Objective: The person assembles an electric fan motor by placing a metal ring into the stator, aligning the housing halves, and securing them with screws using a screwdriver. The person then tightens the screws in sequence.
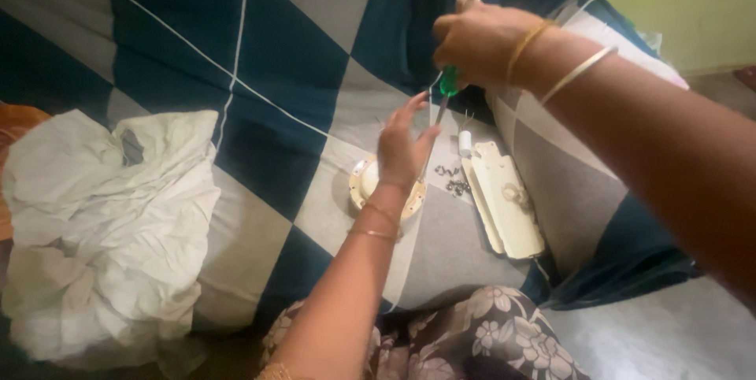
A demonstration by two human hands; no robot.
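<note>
A green-handled screwdriver (446, 90) is gripped in the right hand (476, 37); the round plate (368, 185) (on the bed (315, 73)) is steadied by the open-fingered left hand (402, 152), beside loose screws (453, 179).

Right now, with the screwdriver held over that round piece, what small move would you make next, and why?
Probably lower the screwdriver tip onto the round cream part. The right hand grips its green handle above, the left hand steadies the part and touches the shaft, and loose screws lie beside it.
</note>
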